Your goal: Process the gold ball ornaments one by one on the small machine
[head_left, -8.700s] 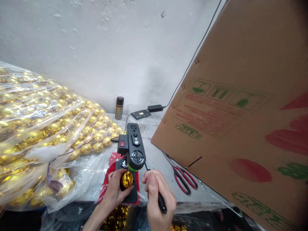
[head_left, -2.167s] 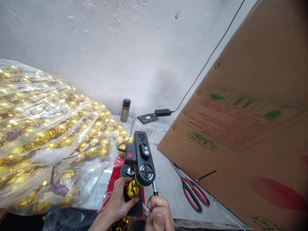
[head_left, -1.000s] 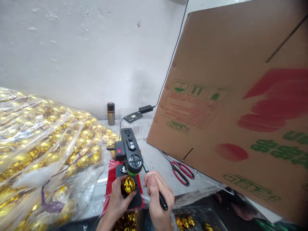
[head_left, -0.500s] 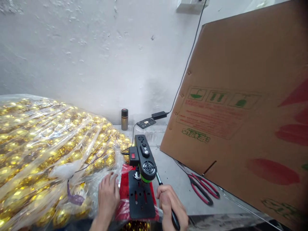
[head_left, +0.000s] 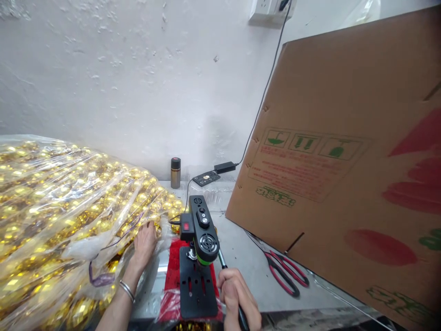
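Gold balls point(head_left: 82, 311) are filling the bag point(head_left: 82, 248), where the left hand point(head_left: 145, 242) is reaching; whether it is holding one, I cannot tell. Lifting one would call for a pinch clear of the plastic. Beside the press point(head_left: 204, 230), the right hand point(head_left: 238, 294) is gripping its handle point(head_left: 243, 320).

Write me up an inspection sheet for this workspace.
Surface: pale tabletop, some dark specks; red sheet under the machine.
Job's things: black machine upright, no ball on its base plate; gold balls in clear plastic.
Clutter: red-handled tool beside the box; capped bottle upright.
Hands: left hand at the balls, grip hidden; right hand around the lever.
Cables: black adapter, its cord rising to a wall socket.
Surroundings: cardboard box, marked wall.
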Motion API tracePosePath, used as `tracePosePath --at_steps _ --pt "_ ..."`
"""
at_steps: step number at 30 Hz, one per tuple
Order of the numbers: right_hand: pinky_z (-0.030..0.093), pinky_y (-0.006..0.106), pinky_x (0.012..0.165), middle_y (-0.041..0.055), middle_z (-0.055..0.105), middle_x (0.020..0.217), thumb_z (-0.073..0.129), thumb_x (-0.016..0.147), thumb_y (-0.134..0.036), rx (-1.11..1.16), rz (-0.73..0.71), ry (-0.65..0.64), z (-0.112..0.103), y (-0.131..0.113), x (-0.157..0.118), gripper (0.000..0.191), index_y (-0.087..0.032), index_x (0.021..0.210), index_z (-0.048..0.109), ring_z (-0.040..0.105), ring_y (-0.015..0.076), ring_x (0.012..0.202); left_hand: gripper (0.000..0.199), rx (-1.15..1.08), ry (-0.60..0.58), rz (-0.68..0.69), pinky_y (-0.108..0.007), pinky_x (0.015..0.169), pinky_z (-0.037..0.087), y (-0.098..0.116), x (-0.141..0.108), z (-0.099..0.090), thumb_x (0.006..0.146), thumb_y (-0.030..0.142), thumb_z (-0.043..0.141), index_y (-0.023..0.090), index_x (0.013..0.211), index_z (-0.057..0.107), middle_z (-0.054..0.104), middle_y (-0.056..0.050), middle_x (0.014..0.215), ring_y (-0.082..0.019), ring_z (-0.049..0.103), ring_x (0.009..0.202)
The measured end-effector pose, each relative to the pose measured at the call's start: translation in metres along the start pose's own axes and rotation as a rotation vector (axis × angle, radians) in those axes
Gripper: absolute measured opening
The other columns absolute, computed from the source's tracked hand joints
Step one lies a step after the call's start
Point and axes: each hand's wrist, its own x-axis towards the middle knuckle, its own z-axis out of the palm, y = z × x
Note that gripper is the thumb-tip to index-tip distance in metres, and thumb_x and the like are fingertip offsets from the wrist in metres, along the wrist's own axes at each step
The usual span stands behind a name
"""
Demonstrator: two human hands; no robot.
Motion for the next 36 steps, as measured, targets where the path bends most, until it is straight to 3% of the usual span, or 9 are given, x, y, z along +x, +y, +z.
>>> tracePosePath --at_steps 3,6,12,18,21,24,29,32,36 --pt "0.04 0.029 0.065 0.0002 0.056 0.075 0.042 0.113 -0.021 0.009 0.012 0.008 0.002 -0.003 0.0 0.039 -0.022 0.078 0.057 0.053 0.0144 0.066 0.031 -0.093 -0.104 0.043 -0.04 0.092 0.059 -0.003 0.003 0.005 0.096 0.026 0.063 0.02 0.125 0.071 0.081 -0.016 0.119 -0.033 0.079 0.109" --pt "0.04 0.029 0.065 0.0005 0.055 0.076 0.041 0.113 -0.021 0.008 0.009 0.007 0.002 -0.005 0.0 0.038 -0.022 0.078 0.056 0.053 0.0149 0.067 0.049 -0.18 -0.161 0.071 -0.041 0.093 0.06 -0.002 -0.004 0.012 0.086 0.029 0.074 0.02 0.134 0.068 0.082 -0.016 0.122 -0.036 0.079 0.111" --pt "0.043 0.028 0.064 0.0005 0.057 0.075 0.042 0.112 -0.017 -0.018 -0.073 -0.043 -0.005 0.004 0.004 0.037 -0.022 0.077 0.054 0.055 0.0143 0.067 0.042 -0.399 -0.135 0.125 -0.037 0.108 0.055 0.005 -0.025 0.023 0.104 0.039 0.044 0.021 0.128 0.073 0.078 -0.011 0.138 -0.027 0.073 0.129" --pt "0.045 0.025 0.058 -0.0003 0.055 0.074 0.042 0.109 -0.013 -0.057 -0.201 -0.112 -0.012 0.012 0.009 0.033 -0.022 0.079 0.054 0.056 0.0129 0.063 0.05 -0.459 -0.104 0.052 -0.043 0.095 0.058 0.008 -0.035 0.027 0.087 0.048 0.068 0.019 0.128 0.072 0.085 -0.013 0.114 -0.035 0.079 0.107" --pt "0.043 0.024 0.055 -0.0011 0.055 0.072 0.043 0.109 -0.013 -0.086 -0.194 -0.115 -0.012 0.002 0.017 0.03 -0.023 0.083 0.055 0.053 0.0119 0.06 0.054 -0.465 -0.057 0.035 -0.048 0.101 0.054 0.013 -0.042 0.025 0.086 0.054 0.068 0.021 0.128 0.071 0.084 -0.013 0.114 -0.037 0.076 0.11" --pt "0.042 0.022 0.055 -0.0022 0.054 0.071 0.043 0.109 -0.013 -0.08 -0.18 -0.111 -0.01 -0.014 0.029 0.031 -0.023 0.082 0.053 0.052 0.011 0.06 0.063 -0.699 -0.017 0.027 -0.045 0.097 0.058 0.021 -0.062 0.025 0.087 0.061 0.065 0.021 0.135 0.065 0.082 -0.01 0.118 -0.034 0.076 0.11" --pt "0.041 0.02 0.055 -0.0042 0.049 0.067 0.043 0.111 -0.015 -0.08 -0.155 -0.121 -0.007 -0.032 0.049 0.036 -0.023 0.076 0.047 0.05 0.0095 0.059 0.069 -1.165 -0.186 -0.022 -0.043 0.102 0.06 0.038 -0.113 0.041 0.084 0.063 0.068 0.017 0.135 0.065 0.08 -0.014 0.129 -0.033 0.076 0.118" --pt "0.041 0.022 0.054 -0.0039 0.048 0.066 0.043 0.111 -0.017 -0.104 -0.14 -0.132 -0.007 -0.035 0.052 0.037 -0.023 0.075 0.046 0.049 0.01 0.058 0.066 -1.138 -0.225 -0.002 -0.047 0.104 0.061 0.048 -0.133 0.052 0.085 0.059 0.069 0.018 0.137 0.064 0.079 -0.016 0.13 -0.035 0.077 0.119" --pt "0.042 0.022 0.055 -0.0029 0.049 0.067 0.042 0.111 -0.017 -0.094 -0.137 -0.148 -0.009 -0.033 0.048 0.037 -0.023 0.076 0.048 0.05 0.0106 0.059 0.056 -0.914 -0.091 0.15 -0.056 0.106 0.06 0.055 -0.138 0.06 0.082 0.045 0.073 0.021 0.132 0.07 0.08 -0.017 0.127 -0.038 0.076 0.118"
